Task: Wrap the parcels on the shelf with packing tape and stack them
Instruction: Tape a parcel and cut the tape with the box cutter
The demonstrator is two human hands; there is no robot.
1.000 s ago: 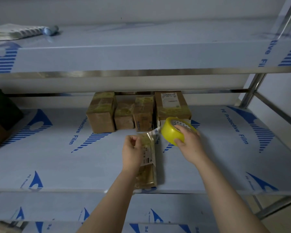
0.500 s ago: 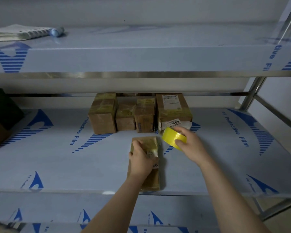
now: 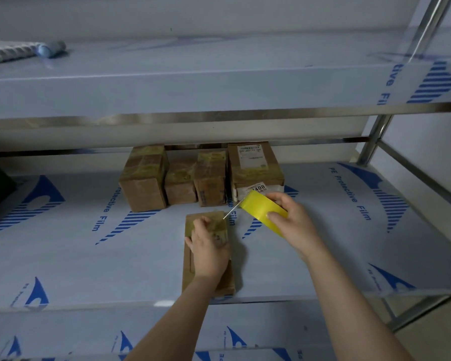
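Left hand (image 3: 208,252) pressing flat on the parcel (image 3: 227,281) just before the taped boxes (image 3: 143,178), I should draw the strip (image 3: 231,211) taut from the tape roll (image 3: 263,213) my right hand (image 3: 296,224) grips.

The person's body shows only as two arms, cut off by the lower frame edge. The left forearm (image 3: 172,324) and the right forearm (image 3: 349,303) are bare along the whole visible length, from wrist to frame edge. Both are slim and smooth, widening away from the wrist. The left grip (image 3: 208,252) and the right grip (image 3: 292,225) are bare hands, with uncovered fingers, knuckles and backs. The fingernails are too small and blurred to describe.
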